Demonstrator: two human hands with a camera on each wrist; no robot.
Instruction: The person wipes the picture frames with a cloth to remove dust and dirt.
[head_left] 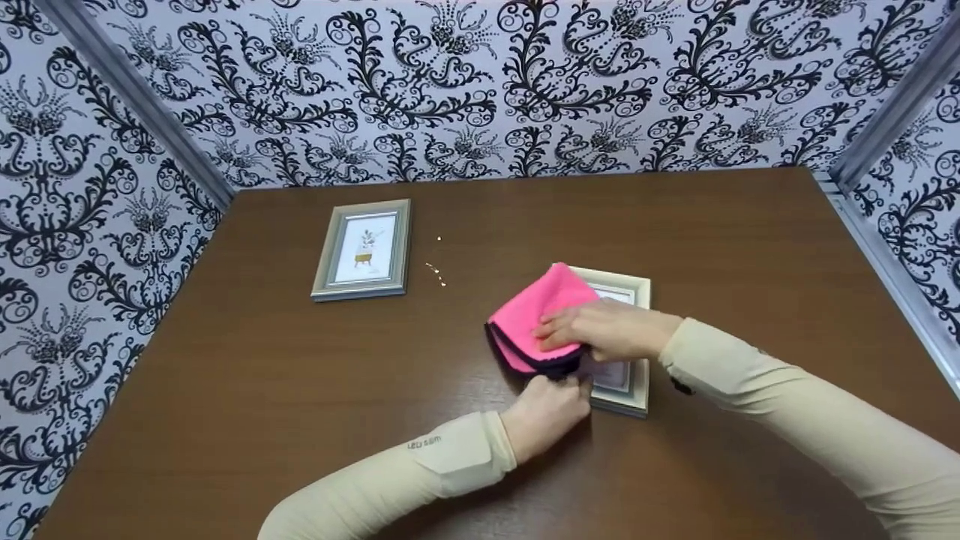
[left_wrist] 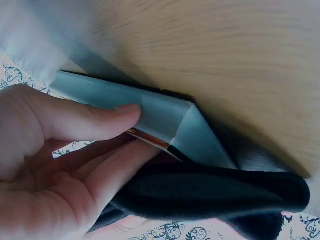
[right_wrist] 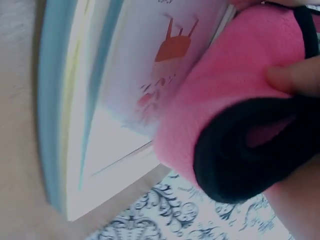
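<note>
A light-rimmed picture frame (head_left: 639,394) lies face up on the brown table, partly covered by a folded pink cloth (head_left: 536,300) with dark edging. My right hand (head_left: 611,330) holds the cloth over the frame's left side, fingers spread on top. In the right wrist view, the cloth (right_wrist: 215,90) bends close beside the picture of an orange vase on legs. My left hand (head_left: 547,412) pinches the near left part of the frame. The left wrist view shows the thumb (left_wrist: 112,120) on the frame's outer side and fingers beneath.
A second picture frame (head_left: 330,251) with a plant print lies toward the back left. Several small pale flecks (head_left: 435,271) are on the table (head_left: 315,375) between the frames. Patterned walls (head_left: 450,90) stand behind and at both sides.
</note>
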